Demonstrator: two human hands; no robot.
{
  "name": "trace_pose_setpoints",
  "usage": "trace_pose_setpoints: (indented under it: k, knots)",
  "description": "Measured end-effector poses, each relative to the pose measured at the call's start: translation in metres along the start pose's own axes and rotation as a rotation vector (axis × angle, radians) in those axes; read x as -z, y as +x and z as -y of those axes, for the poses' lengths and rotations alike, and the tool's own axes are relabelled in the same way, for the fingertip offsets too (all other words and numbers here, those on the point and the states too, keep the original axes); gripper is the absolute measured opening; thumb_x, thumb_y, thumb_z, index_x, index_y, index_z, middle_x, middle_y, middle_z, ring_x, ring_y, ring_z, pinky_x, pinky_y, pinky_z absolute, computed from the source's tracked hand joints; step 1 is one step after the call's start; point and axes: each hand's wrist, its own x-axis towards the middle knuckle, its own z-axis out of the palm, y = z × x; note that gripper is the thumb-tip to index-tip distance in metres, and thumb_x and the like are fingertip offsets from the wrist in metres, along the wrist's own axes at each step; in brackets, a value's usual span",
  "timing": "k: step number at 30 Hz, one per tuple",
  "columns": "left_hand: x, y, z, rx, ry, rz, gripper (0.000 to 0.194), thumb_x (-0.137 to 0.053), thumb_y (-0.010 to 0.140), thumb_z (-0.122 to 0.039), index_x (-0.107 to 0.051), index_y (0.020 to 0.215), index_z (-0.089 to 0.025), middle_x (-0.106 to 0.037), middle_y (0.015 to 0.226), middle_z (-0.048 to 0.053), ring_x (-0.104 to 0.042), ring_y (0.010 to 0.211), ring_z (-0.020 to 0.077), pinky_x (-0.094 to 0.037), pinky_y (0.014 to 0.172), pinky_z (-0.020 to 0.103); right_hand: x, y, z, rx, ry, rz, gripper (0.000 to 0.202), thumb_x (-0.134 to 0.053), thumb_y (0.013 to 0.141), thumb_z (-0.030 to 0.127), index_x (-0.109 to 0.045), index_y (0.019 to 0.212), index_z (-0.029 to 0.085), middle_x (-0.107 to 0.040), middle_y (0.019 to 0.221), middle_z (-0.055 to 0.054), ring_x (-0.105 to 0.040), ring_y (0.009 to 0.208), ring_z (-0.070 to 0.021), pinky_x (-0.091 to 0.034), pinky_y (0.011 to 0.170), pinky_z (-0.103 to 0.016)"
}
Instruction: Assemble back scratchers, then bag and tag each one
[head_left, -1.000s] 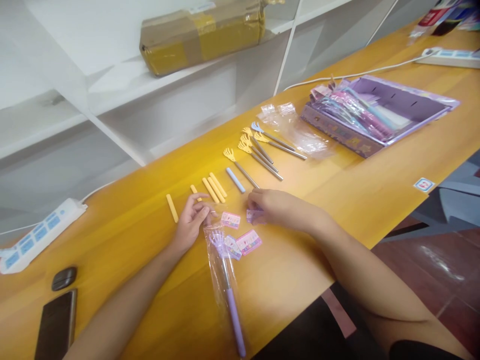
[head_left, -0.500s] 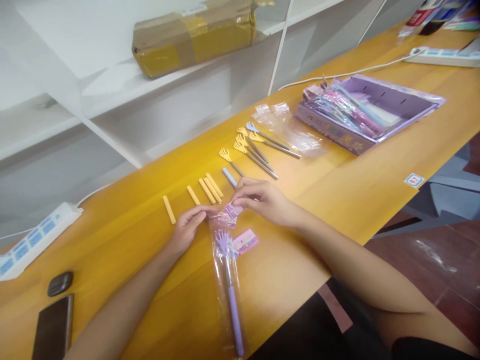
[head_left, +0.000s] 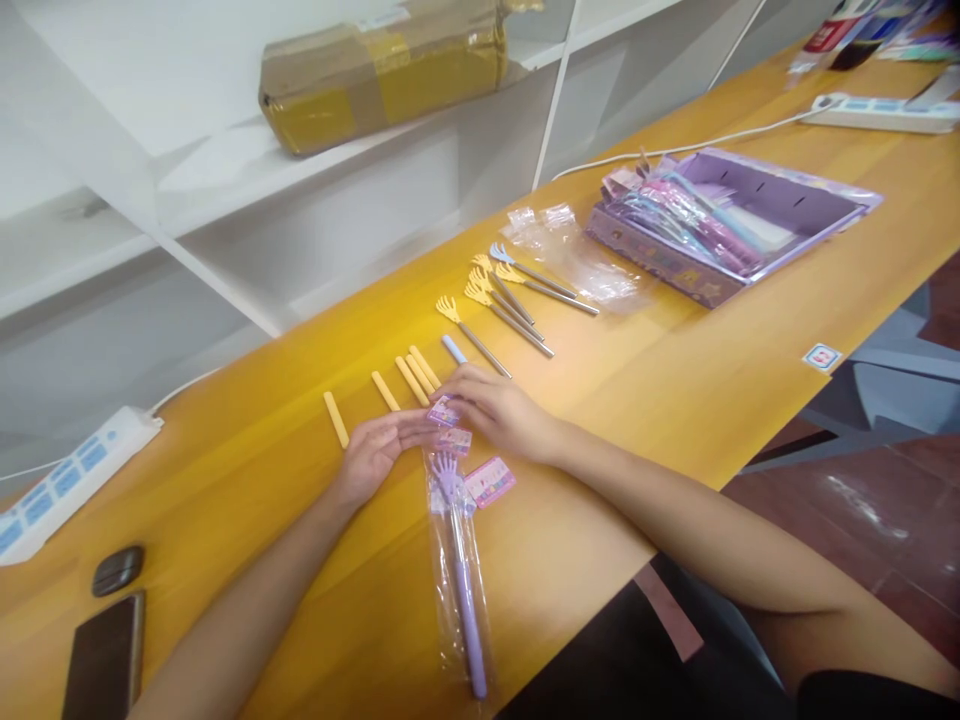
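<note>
A purple hand-shaped back scratcher (head_left: 466, 600) lies inside a clear plastic bag (head_left: 442, 640) in front of me. My left hand (head_left: 373, 455) has its fingers stretched out flat, their tips at the bag's top end. Held in the fingers of my right hand (head_left: 501, 412) is a small purple-pink printed card (head_left: 444, 410), just above the bag's mouth. A second printed card (head_left: 455, 441) shows at the bag's top, and whether it is inside I cannot tell. Another pink card (head_left: 491, 482) rests on the table, right of the scratcher head.
Yellow handle tubes (head_left: 336, 418) and a blue tube (head_left: 453, 350) lie beyond my hands. Several scratcher heads on metal rods (head_left: 517, 320) sit further right, near empty bags (head_left: 574, 260) and a purple box (head_left: 787, 200). At left are a power strip (head_left: 75, 480), a black case (head_left: 118, 570) and a phone (head_left: 105, 660).
My right hand has moved left and slightly down with the card, closer to my left hand. The fingers of my left hand are straighter, reaching further right over the bag's top.
</note>
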Motion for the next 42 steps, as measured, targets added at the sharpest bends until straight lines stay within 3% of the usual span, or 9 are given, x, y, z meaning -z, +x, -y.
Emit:
trace_pose_setpoints:
  k: [8, 15, 26, 42]
  knots:
    - [0.003, 0.001, 0.001, 0.033, -0.058, -0.006, 0.043, -0.060, 0.095, -0.038, -0.077, 0.124, -0.012, -0.076, 0.126, 0.021, -0.070, 0.120, 0.0390, -0.049, 0.108, 0.065, 0.001, -0.003, -0.001, 0.017, -0.059, 0.050, 0.032, -0.049, 0.106, 0.019, -0.061, 0.136, 0.024, -0.060, 0.110, -0.009, -0.060, 0.102, -0.0191, -0.054, 0.089, -0.036]
    - [-0.002, 0.002, -0.005, 0.080, -0.059, 0.065, 0.051, -0.057, 0.095, -0.043, -0.072, 0.130, -0.010, -0.071, 0.132, 0.024, -0.067, 0.123, 0.0434, -0.048, 0.105, 0.071, -0.001, -0.005, -0.001, 0.012, -0.081, 0.065, 0.012, -0.058, 0.103, 0.022, -0.063, 0.113, 0.019, -0.065, 0.108, -0.009, -0.062, 0.099, -0.0192, -0.054, 0.086, -0.035]
    - [-0.005, 0.003, -0.008, 0.098, -0.055, 0.062, 0.052, -0.057, 0.094, -0.043, -0.071, 0.132, -0.010, -0.073, 0.130, 0.024, -0.068, 0.121, 0.0424, -0.048, 0.106, 0.069, 0.000, -0.006, 0.002, 0.058, -0.162, 0.077, 0.025, -0.054, 0.103, 0.022, -0.067, 0.125, 0.021, -0.062, 0.109, -0.010, -0.062, 0.100, -0.0198, -0.054, 0.086, -0.035]
    - [0.002, 0.001, -0.003, 0.071, -0.043, 0.037, 0.047, -0.056, 0.096, -0.037, -0.073, 0.133, -0.012, -0.069, 0.140, 0.020, -0.064, 0.130, 0.0386, -0.054, 0.105, 0.057, 0.001, -0.007, 0.005, 0.094, -0.129, 0.158, 0.021, -0.053, 0.101, 0.019, -0.071, 0.112, 0.018, -0.065, 0.104, -0.009, -0.063, 0.094, -0.0178, -0.054, 0.084, -0.032]
